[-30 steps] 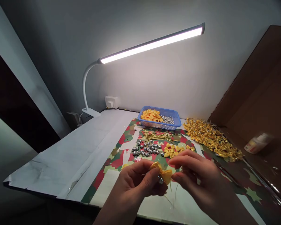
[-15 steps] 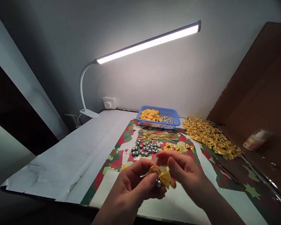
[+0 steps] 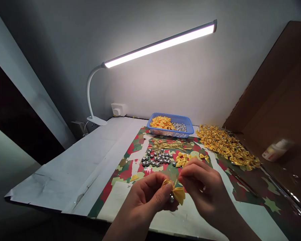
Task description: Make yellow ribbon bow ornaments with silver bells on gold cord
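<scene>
My left hand (image 3: pixel 150 197) pinches a yellow ribbon bow (image 3: pixel 178 194) between thumb and fingers, above the front of the table. A small silver bell (image 3: pixel 171 198) hangs at the middle of the bow, by the left thumb. From the bow's centre a thin gold cord (image 3: pixel 176 182) rises toward my right hand (image 3: pixel 205 187), whose thumb and forefinger are pinched at its upper end. Just beyond the hands lie loose silver bells (image 3: pixel 157 159) and several yellow bows (image 3: pixel 182 159), partly covered by the right hand. Behind them is a bunch of gold cords (image 3: pixel 168 144).
A blue basket (image 3: pixel 190 130) with yellow bows and silver beads or bells stands by the wall. A heap of corded bows (image 3: pixel 225 145) lies at right, near a blurred white bottle (image 3: pixel 276 150) and cardboard (image 3: pixel 273 87). A lit lamp (image 3: pixel 160 44) hangs overhead.
My right hand has moved up and away from the bow, its fingers now pinched on the cord. The left hand keeps its hold on the bow. The view has shifted slightly.
</scene>
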{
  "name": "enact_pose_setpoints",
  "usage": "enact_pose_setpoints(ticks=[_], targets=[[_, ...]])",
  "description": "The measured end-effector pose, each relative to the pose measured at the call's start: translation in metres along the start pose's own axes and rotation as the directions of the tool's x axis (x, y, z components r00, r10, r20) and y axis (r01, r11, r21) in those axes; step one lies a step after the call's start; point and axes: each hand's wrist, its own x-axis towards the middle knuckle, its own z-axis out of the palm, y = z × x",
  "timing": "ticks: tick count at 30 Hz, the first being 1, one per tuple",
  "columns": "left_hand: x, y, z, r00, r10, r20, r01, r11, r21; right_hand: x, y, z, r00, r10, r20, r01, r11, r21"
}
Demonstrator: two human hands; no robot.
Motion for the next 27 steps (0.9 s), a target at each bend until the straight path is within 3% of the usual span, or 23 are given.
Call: enact_pose_setpoints(ticks=[4, 11, 14, 18, 21, 25, 27], targets=[[0.000, 0.003, 0.002, 0.999, 0.043, -0.002, -0.043, 0.997, 0.065, -0.005, 0.002, 0.012, 0.988, -0.131, -0.076, 0.117, 0.979, -0.167], [0.001, 0.005, 0.002, 0.992, 0.121, -0.029, -0.114, 0.977, 0.179, -0.008, 0.008, 0.022, 0.977, -0.128, -0.171, 0.081, 0.962, -0.260], [0.001, 0.005, 0.000, 0.990, 0.139, -0.037, -0.129, 0.970, 0.207, -0.009, 0.005, 0.016, 0.993, 0.041, -0.115, -0.057, 0.987, -0.148], [0.001, 0.004, -0.002, 0.982, 0.175, -0.066, -0.152, 0.953, 0.261, -0.013, -0.003, 0.006, 0.959, 0.276, 0.069, -0.281, 0.956, 0.080], [0.001, 0.003, -0.004, 0.990, 0.128, -0.058, -0.114, 0.973, 0.201, -0.016, -0.007, 0.007, 0.947, 0.289, 0.138, -0.308, 0.940, 0.146], [0.005, 0.002, -0.006, 0.998, -0.048, 0.027, 0.048, 0.999, 0.000, -0.017, -0.004, 0.014, 0.956, 0.260, 0.133, -0.290, 0.895, 0.337], [0.006, 0.001, -0.006, 0.996, -0.074, 0.051, 0.077, 0.995, -0.067, -0.016, -0.002, 0.017, 0.961, 0.242, 0.134, -0.276, 0.869, 0.411]])
